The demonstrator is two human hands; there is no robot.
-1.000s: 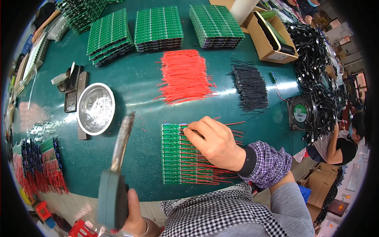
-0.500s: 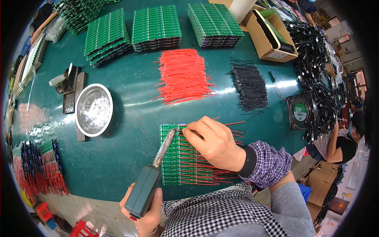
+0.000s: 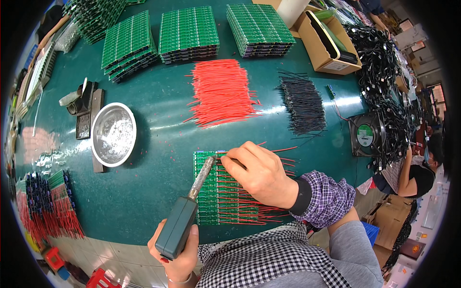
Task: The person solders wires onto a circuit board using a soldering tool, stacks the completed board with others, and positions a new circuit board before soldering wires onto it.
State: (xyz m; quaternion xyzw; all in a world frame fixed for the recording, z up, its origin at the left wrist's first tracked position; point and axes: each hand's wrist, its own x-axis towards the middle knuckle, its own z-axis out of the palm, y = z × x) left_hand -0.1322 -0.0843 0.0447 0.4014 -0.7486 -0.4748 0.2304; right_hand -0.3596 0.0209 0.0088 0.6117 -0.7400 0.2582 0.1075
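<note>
Green circuit board (image 3: 211,192) with rows of red wires lies on the worktop (image 3: 163,120) at its near edge, under both hands. The right hand (image 3: 261,175) rests on the board with fingers curled, thumb and forefinger pinched on a thin red wire (image 3: 276,150) at the board's top edge. The left hand (image 3: 177,252) is wrapped tight around the dark handle of a soldering iron (image 3: 185,213), whose metal tip touches the board just beside the right fingertips. Farther out lie a pile of red wires (image 3: 223,91), a pile of black wires (image 3: 302,103), a metal bowl (image 3: 114,134) and stacks of green boards (image 3: 188,33).
</note>
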